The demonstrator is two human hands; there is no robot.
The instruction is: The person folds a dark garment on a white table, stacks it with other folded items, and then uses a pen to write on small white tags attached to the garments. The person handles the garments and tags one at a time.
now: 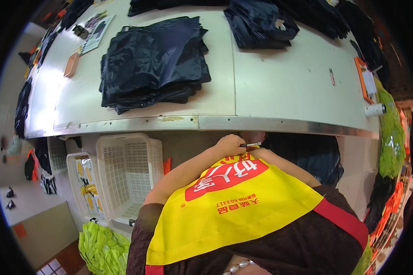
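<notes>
Pen [250,145], dark with a red tip, lies in your closed left hand [230,145] at the frame's centre, just below the table [284,82] edge. Your right hand is hidden; its state I cannot tell.

A slim black-and-red pen [251,145] lies level, just below the table's metal edge.

A large pale desk [284,87] with a metal front edge is seen across the upper frame. A stack of dark folded fabric [153,62] is laid at upper centre-left, a second dark pile [261,23] at top centre. An orange clipboard [365,80] is placed at the upper right. White plastic baskets [128,169] are stood at lower left, with bright green material [103,250] below them.
</notes>
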